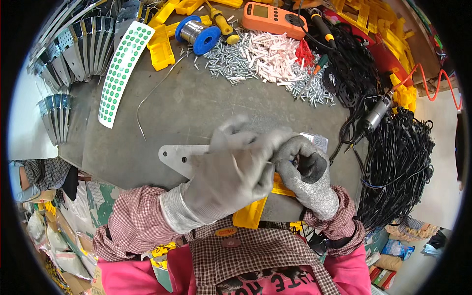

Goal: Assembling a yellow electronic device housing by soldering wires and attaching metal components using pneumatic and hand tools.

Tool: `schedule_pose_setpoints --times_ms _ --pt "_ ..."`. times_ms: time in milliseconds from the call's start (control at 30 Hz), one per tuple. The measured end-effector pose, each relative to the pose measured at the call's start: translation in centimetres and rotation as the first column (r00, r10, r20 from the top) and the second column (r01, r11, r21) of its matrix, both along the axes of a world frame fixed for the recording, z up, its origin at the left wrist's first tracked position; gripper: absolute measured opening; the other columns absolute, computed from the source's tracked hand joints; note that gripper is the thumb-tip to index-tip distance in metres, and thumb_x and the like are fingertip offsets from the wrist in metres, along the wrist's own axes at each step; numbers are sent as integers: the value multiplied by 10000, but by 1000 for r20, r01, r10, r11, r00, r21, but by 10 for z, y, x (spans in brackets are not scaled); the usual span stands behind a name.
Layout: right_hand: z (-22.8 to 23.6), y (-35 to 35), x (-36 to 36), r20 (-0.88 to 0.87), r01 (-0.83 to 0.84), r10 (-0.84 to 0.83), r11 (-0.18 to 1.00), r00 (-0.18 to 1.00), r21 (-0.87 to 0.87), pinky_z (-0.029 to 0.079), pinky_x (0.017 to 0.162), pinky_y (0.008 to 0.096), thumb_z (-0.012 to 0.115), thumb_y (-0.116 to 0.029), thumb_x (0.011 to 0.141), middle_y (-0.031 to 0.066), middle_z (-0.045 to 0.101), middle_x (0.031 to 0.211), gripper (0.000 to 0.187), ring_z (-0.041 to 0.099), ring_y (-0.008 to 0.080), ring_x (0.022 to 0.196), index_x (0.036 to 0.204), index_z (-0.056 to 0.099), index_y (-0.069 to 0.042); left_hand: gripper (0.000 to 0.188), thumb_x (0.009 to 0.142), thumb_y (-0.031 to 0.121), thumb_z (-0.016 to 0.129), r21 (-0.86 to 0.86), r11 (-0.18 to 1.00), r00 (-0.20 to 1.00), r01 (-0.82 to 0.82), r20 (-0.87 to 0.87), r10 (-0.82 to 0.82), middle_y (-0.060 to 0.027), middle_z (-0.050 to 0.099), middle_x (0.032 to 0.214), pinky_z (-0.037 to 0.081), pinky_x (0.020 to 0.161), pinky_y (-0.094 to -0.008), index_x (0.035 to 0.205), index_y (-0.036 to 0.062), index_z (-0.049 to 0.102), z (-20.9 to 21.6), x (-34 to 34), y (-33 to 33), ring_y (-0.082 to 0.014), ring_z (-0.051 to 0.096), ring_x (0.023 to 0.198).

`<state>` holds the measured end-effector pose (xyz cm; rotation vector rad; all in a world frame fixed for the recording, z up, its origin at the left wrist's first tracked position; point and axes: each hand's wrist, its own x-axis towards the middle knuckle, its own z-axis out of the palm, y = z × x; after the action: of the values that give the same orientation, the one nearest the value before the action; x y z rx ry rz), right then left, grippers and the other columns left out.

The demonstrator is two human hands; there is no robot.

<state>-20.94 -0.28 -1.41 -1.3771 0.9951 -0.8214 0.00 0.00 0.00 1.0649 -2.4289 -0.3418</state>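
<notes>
My left hand [223,172], in a grey glove, is over the middle of the table, its fingers smeared by motion. Touching or nearly touching its fingertips is my right hand [309,179], gloved too, with fingers curled and thumb and forefinger pressed together. Whatever is between them is too small and hidden to name. A flat grey metal plate with holes [172,153] lies partly under my left hand. Close to my body, below both hands, is a yellow plastic housing [250,212]. A small printed card or part [317,141] shows behind my right hand.
Beyond my hands lie piles of screws [228,61] and white plugs [273,54], a solder spool [199,34], an orange meter [273,19] and a screwdriver [223,24]. Black cables [398,167] and a powered driver [376,115] are right; a green-dot sticker sheet [123,73] and metal brackets [73,49] left.
</notes>
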Motion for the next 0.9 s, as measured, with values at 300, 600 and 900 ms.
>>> schedule_pose_setpoints --times_ms 300,600,900 --pt "-3 20 6 -82 181 -199 965 977 -190 505 631 317 695 -12 797 124 627 853 219 620 244 720 1008 641 -23 639 743 -70 669 181 981 932 -76 -337 134 -35 572 850 457 889 -355 1348 94 546 9 -17 3 -189 589 805" --pt "24 15 -3 -558 -156 -157 868 815 -472 542 667 381 782 -151 777 114 649 914 327 650 294 803 1069 667 -61 674 704 -12 705 144 984 963 -102 -232 134 -6 588 820 418 905 -440 1351 110 559 7 -23 1 -201 593 764" --pt "33 2 -2 -526 -189 -48 902 849 -388 497 605 305 675 -133 900 120 644 798 183 626 189 694 1035 661 -10 632 733 -117 565 485 874 844 28 -480 239 -67 655 831 503 869 -368 1349 19 522 -3 -13 -11 -244 658 761"
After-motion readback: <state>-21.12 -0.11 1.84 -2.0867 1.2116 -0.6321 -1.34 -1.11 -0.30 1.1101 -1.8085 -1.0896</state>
